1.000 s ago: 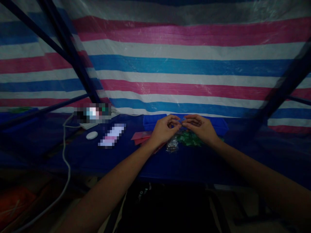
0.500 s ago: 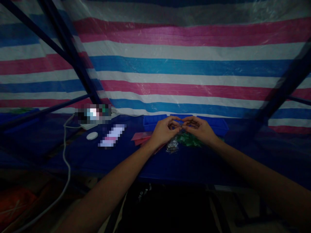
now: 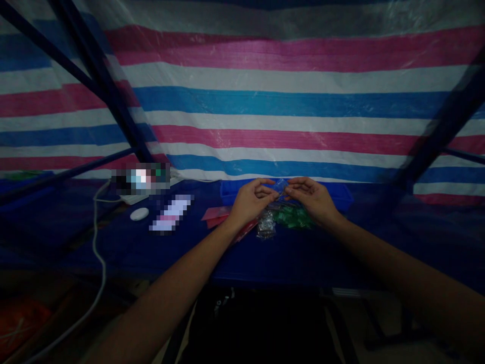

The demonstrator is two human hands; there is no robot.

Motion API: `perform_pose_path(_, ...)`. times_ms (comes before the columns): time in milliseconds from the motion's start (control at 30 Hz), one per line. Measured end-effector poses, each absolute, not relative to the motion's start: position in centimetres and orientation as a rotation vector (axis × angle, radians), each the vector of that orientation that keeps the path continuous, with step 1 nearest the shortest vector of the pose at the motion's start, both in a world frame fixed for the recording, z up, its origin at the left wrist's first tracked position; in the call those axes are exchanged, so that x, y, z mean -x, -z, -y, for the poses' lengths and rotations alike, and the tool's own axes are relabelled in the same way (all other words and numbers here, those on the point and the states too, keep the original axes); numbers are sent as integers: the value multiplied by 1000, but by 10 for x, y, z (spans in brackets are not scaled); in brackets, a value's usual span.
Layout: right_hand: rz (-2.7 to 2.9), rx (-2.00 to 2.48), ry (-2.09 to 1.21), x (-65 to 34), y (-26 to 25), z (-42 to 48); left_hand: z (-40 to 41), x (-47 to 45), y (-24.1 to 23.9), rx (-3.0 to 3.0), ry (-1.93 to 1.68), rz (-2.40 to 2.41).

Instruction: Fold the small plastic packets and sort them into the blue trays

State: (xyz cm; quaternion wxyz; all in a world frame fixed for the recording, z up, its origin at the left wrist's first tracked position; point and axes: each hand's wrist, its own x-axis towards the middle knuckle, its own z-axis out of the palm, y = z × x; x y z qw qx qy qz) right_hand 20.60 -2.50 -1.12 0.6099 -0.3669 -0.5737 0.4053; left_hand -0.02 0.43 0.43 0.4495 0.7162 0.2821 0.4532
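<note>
A small clear plastic bag [image 3: 281, 186] is stretched between my two hands above the table. My left hand [image 3: 253, 198] pinches its left side with thumb and fingers. On the other side, my right hand [image 3: 311, 198] grips it the same way. What the bag contains, if anything, is too dark and small to make out. Just below the hands lie a heap of green packets [image 3: 293, 217] and a pile of clear packets [image 3: 266, 225]. Red sheets or packets [image 3: 215, 216] show beside my left wrist, partly covered by it.
Blue bins [image 3: 341, 196] stand behind my hands on the blue table [image 3: 257, 263]. To the left are a blurred-out phone-like slab [image 3: 172, 213], a round white object [image 3: 139, 214] and a white cable [image 3: 99, 253]. A striped sheet [image 3: 265, 106] hangs behind, between dark metal posts.
My hands have drawn slightly apart, and more of the clear bag shows between them. The whole view has shifted a little.
</note>
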Motion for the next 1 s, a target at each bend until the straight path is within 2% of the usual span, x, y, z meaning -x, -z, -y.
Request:
perform_pose_path(633,1285,789,-1085,-203,11,28,-8,0,-6,-1612,-1156,-599)
perform_pose_path(1000,1411,855,-1107,-200,11,32,-4,-1,-8,-1785,-1115,-613)
